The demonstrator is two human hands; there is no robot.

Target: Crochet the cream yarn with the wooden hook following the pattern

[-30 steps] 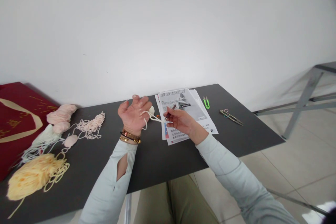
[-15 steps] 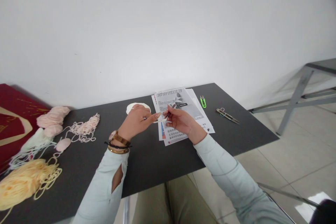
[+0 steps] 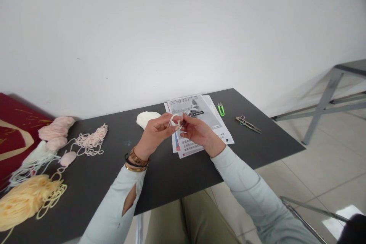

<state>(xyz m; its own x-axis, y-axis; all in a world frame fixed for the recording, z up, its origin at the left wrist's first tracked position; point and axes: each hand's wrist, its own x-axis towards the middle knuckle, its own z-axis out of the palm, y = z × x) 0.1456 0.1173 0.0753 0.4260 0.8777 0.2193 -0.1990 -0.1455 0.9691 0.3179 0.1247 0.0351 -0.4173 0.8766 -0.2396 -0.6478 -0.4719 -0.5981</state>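
Observation:
White yarn (image 3: 172, 119) loops around the fingers of my left hand (image 3: 153, 134), which is closed on the strand with thumb and fingertips. My right hand (image 3: 200, 132) meets it at the fingertips, pinching a small dark piece by the yarn; its shape is mostly hidden, so its kind does not show. Both hands are held over printed sheets (image 3: 206, 116). Just behind my left hand lies a white ball of yarn (image 3: 145, 117), partly covered by the fingers.
Green thread snips (image 3: 221, 109) and metal-bladed snips (image 3: 248, 124) lie right of the sheets on the black table (image 3: 171, 183). At left are pink yarn (image 3: 57, 129), pale yarn (image 3: 41, 156), yellow yarn (image 3: 25, 200) and a red bag (image 3: 17, 129). A wall stands behind.
My left hand has moved right and turned in toward my right hand, away from the white ball. A white yarn loop now shows over its fingers. My right hand has hardly moved.

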